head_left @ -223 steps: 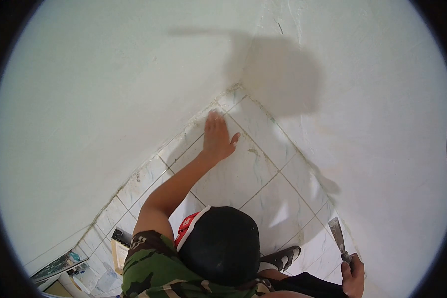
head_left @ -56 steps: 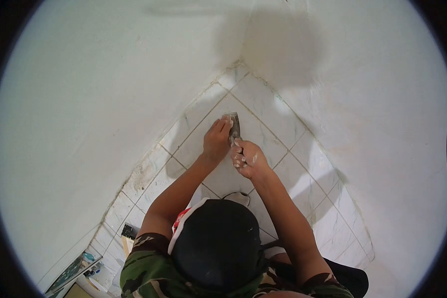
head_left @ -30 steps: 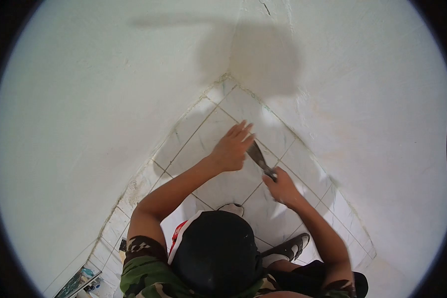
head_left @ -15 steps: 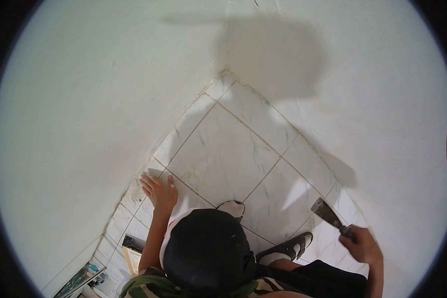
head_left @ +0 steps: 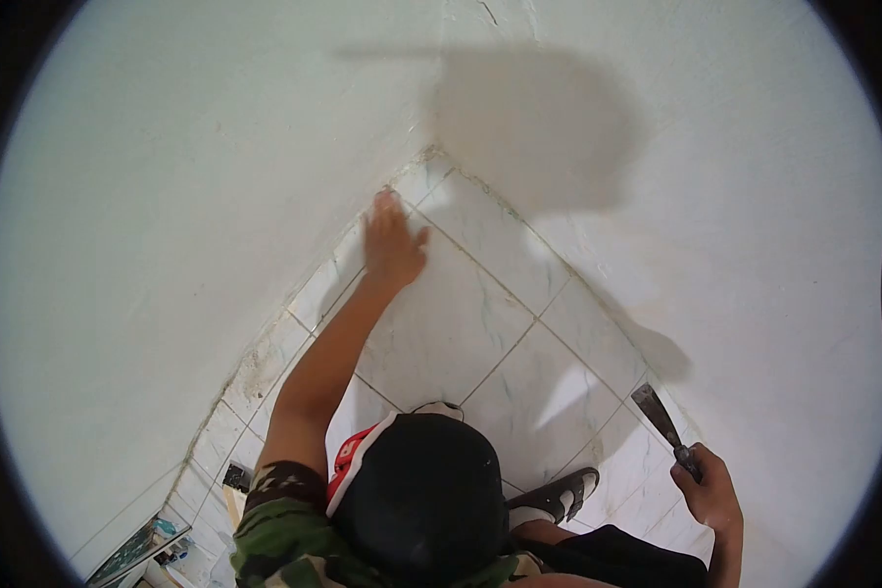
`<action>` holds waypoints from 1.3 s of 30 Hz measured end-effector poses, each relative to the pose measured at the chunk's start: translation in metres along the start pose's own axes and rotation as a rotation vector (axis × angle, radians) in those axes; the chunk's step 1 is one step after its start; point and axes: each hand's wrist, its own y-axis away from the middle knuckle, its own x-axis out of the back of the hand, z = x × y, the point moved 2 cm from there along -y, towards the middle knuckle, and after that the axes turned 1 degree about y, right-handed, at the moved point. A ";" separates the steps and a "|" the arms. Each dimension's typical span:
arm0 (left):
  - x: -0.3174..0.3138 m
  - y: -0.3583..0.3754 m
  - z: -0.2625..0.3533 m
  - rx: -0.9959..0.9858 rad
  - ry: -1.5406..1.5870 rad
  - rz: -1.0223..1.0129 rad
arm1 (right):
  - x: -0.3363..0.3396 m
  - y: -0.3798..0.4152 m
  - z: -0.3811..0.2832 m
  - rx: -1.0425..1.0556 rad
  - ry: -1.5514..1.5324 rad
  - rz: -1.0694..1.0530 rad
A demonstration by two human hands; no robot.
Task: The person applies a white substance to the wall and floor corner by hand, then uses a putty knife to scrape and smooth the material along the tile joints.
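My left hand (head_left: 394, 247) stretches forward near the far corner, fingers extended and thumb apart. Its slightly blurred fingertips are at the rough joint where the left wall (head_left: 167, 216) meets the tiled floor (head_left: 451, 323). In my right hand (head_left: 710, 495), low on the right, is a putty knife (head_left: 661, 416), held by its dark handle. The worn metal blade points forward and slightly left, over the tiles beside the right wall (head_left: 735, 225).
Crumbly residue lines the wall base, with a stained tile (head_left: 257, 374) at left. A dark cap (head_left: 412, 495) and a sandaled foot (head_left: 565, 493) show below. Framed glass (head_left: 132, 554) and a black-ended object (head_left: 236, 477) lie at lower left.
My left hand has moved forward and right along the left wall's base, from the stained tile toward the corner. The putty knife in my right hand has shifted slightly, its blade turned more forward.
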 end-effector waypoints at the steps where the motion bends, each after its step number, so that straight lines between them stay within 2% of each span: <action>1: 0.012 0.020 -0.009 0.062 -0.063 -0.030 | -0.001 -0.003 0.006 -0.007 -0.004 -0.006; 3: 0.028 0.073 -0.008 0.182 -0.084 -0.132 | -0.008 -0.007 0.030 -0.023 -0.085 -0.017; 6: 0.032 0.126 0.002 0.060 -0.026 -0.218 | -0.009 -0.012 0.038 -0.061 -0.210 -0.050; 7: 0.031 0.133 0.001 0.009 -0.002 -0.134 | -0.007 -0.013 0.033 -0.043 -0.165 -0.038; 8: 0.026 0.134 0.005 -0.037 0.029 -0.051 | -0.006 -0.014 0.029 -0.019 -0.131 0.003; 10: 0.032 0.126 0.027 -0.160 0.134 -0.054 | -0.003 -0.013 0.019 0.083 -0.028 0.072; 13: 0.044 0.103 0.069 -0.356 0.289 -0.015 | -0.003 -0.005 0.030 -0.004 -0.024 -0.030; 14: 0.047 0.098 0.087 -0.406 0.469 -0.067 | 0.001 0.000 0.033 -0.019 -0.039 -0.013; 15: 0.046 0.094 0.097 -0.433 0.638 -0.142 | 0.004 -0.006 0.034 -0.065 -0.085 -0.121; 16: 0.053 0.088 0.101 -0.441 0.632 -0.158 | 0.004 -0.009 0.036 -0.103 -0.134 -0.223; 18: 0.056 0.082 0.113 -0.649 0.516 -0.496 | -0.003 -0.031 0.063 -0.142 -0.154 -0.275; 19: 0.068 0.081 0.123 -0.664 0.500 -0.491 | -0.011 -0.030 0.082 -0.171 -0.166 -0.290; 20: 0.084 0.083 0.139 -0.674 0.395 -0.600 | -0.020 -0.025 0.100 -0.152 -0.192 -0.278; 21: 0.099 0.082 0.161 -0.681 0.277 -0.712 | -0.030 -0.026 0.125 -0.213 -0.376 -0.269; 22: 0.110 0.077 0.177 -0.684 0.262 -0.719 | -0.034 -0.030 0.138 -0.292 -0.538 -0.273; 24: 0.127 0.076 0.220 -1.042 0.240 -0.645 | -0.059 -0.059 0.172 -0.237 -0.705 -0.331; 25: 0.133 0.076 0.234 -1.054 0.226 -0.646 | -0.075 -0.069 0.183 -0.206 -0.844 -0.372; 27: 0.132 0.085 0.257 -1.297 -0.074 -0.876 | -0.120 -0.104 0.192 -0.137 -1.064 -0.337; 28: 0.129 0.085 0.267 -1.289 -0.084 -0.878 | -0.147 -0.128 0.191 -0.105 -1.193 -0.325; 30: 0.120 0.103 0.288 -1.331 -0.410 -1.166 | -0.182 -0.154 0.175 -0.056 -1.403 -0.297; 31: 0.108 0.111 0.299 -1.316 -0.413 -1.176 | -0.192 -0.159 0.162 -0.040 -1.498 -0.269; 33: 0.057 0.122 0.318 -1.320 -0.408 -1.055 | -0.207 -0.168 0.156 -0.042 -1.671 -0.338; 34: 0.028 0.129 0.328 -1.314 -0.275 -0.907 | -0.208 -0.169 0.156 -0.054 -1.800 -0.444; 35: -0.003 0.138 0.337 -1.301 -0.140 -0.761 | -0.213 -0.170 0.159 -0.052 -1.813 -0.445; 37: -0.048 0.151 0.357 -1.238 0.027 -0.565 | -0.218 -0.173 0.157 0.018 -2.056 -0.531; 39: -0.074 0.165 0.376 -1.229 0.136 -0.525 | -0.209 -0.167 0.147 -0.049 -2.101 -0.546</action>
